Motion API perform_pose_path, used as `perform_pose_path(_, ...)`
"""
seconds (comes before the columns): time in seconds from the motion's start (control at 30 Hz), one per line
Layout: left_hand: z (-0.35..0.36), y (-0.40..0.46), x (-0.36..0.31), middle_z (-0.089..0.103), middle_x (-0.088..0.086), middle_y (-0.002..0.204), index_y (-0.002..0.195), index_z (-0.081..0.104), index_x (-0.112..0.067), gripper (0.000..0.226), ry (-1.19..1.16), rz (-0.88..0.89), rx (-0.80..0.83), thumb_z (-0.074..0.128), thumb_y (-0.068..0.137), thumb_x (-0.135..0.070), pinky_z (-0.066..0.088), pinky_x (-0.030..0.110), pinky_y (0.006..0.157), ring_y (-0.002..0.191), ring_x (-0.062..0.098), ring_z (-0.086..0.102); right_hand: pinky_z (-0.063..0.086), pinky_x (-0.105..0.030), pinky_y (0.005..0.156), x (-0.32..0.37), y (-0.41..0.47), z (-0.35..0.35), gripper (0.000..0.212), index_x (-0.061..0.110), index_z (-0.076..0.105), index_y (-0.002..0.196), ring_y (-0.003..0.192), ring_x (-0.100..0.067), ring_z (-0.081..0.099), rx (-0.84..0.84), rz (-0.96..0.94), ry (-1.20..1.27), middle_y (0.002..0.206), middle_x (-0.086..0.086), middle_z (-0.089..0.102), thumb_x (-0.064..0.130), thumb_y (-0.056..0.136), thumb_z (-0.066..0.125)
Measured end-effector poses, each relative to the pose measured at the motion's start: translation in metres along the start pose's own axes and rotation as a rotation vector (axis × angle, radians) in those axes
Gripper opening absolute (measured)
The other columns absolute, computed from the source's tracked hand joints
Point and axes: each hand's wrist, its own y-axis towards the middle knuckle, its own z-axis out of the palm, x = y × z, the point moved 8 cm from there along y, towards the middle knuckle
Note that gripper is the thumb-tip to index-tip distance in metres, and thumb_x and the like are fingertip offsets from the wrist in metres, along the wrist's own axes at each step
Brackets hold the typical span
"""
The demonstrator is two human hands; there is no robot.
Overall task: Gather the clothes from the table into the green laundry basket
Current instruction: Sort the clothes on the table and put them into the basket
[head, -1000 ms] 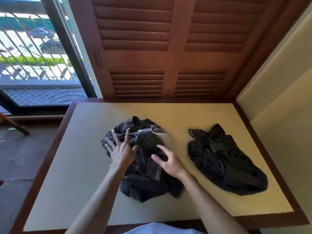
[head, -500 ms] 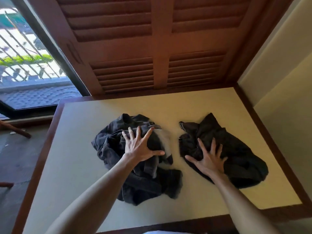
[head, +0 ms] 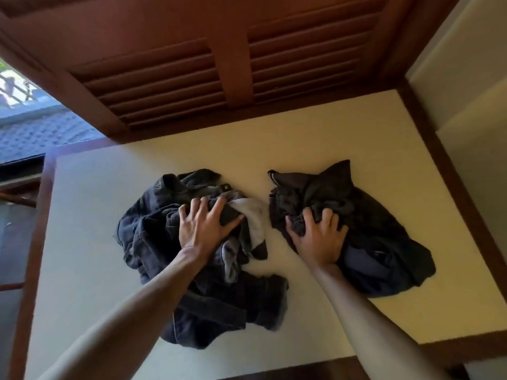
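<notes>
Two crumpled garments lie on a cream table (head: 93, 220) with a dark wooden rim. The left one is a pair of dark grey jeans (head: 219, 303) with a pale inner patch. My left hand (head: 204, 229) presses down on its upper part, fingers curling into the cloth. To the right lies a black garment (head: 384, 242). My right hand (head: 318, 239) has its fingers bunched into a fold of it. No green laundry basket is in view.
Brown louvred wooden shutters (head: 233, 67) stand right behind the table's far edge. A pale wall (head: 466, 105) runs along the right side. At the left a window (head: 24, 127) shows a tiled roof outside, and floor lies below the table's left edge.
My right hand went from the jeans to the black garment and closed its fingers into it. My left hand's spread fingers have curled into the jeans. The view has tilted down and right.
</notes>
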Motion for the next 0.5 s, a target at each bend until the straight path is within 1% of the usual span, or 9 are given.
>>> perform_pose_path(0.07,-0.001,-0.002,0.002,0.068,0.008,0.110,0.129,0.059,-0.032,0.068,-0.009,-0.007,-0.018,0.050,0.083,-0.081,0.041,0.054,0.094,0.108,0.034,0.058,0.043,-0.043,0.068,0.001,0.001,-0.001,0.046,0.020,0.064,0.104,0.089,-0.037,0.055,0.014,-0.005,-0.004,0.101,-0.019,0.057,0.063,0.092,0.051)
perform_pose_path(0.17,-0.009,-0.002,0.003,0.067,0.007,0.114,0.129,0.057,-0.031,0.070,-0.074,-0.032,0.016,0.047,0.083,-0.083,0.039,0.055,0.095,0.112,0.034,0.057,0.048,-0.043,0.068,-0.001,0.004,-0.004,0.048,0.021,0.062,0.107,0.094,-0.037,0.056,0.130,-0.030,-0.009,0.107,-0.018,0.056,0.065,0.092,0.049)
perform_pose_path(0.23,-0.020,-0.004,0.007,0.067,0.004,0.119,0.128,0.055,-0.033,0.071,-0.153,-0.065,0.033,0.043,0.081,-0.086,0.038,0.054,0.097,0.115,0.032,0.055,0.052,-0.045,0.068,-0.005,0.009,-0.014,0.052,0.022,0.064,0.110,0.099,-0.038,0.058,0.213,0.006,0.030,0.113,-0.017,0.056,0.068,0.090,0.050)
perform_pose_path(0.3,-0.038,-0.014,0.010,0.067,0.000,0.123,0.129,0.054,-0.037,0.072,-0.258,-0.094,0.018,0.042,0.079,-0.089,0.038,0.053,0.098,0.117,0.031,0.055,0.053,-0.044,0.070,-0.014,0.007,-0.036,0.057,0.021,0.064,0.115,0.103,-0.038,0.060,0.262,0.083,0.088,0.120,-0.016,0.055,0.070,0.089,0.049)
perform_pose_path(0.4,-0.080,-0.040,0.002,0.068,0.000,0.122,0.126,0.055,-0.039,0.073,-0.387,-0.079,-0.015,0.043,0.077,-0.091,0.039,0.052,0.099,0.118,0.029,0.055,0.054,-0.037,0.067,-0.037,-0.009,-0.086,0.061,0.019,0.065,0.119,0.100,-0.036,0.065,0.212,0.185,0.202,0.127,-0.016,0.058,0.070,0.088,0.052)
perform_pose_path(0.5,-0.142,-0.071,-0.018,0.068,-0.005,0.114,0.114,0.057,-0.038,0.064,-0.480,-0.004,-0.103,0.047,0.077,-0.090,0.038,0.047,0.097,0.112,0.026,0.055,0.051,-0.032,0.065,-0.061,-0.035,-0.144,0.064,0.018,0.067,0.116,0.093,-0.033,0.068,0.104,0.292,0.296,0.124,-0.013,0.061,0.073,0.087,0.051)
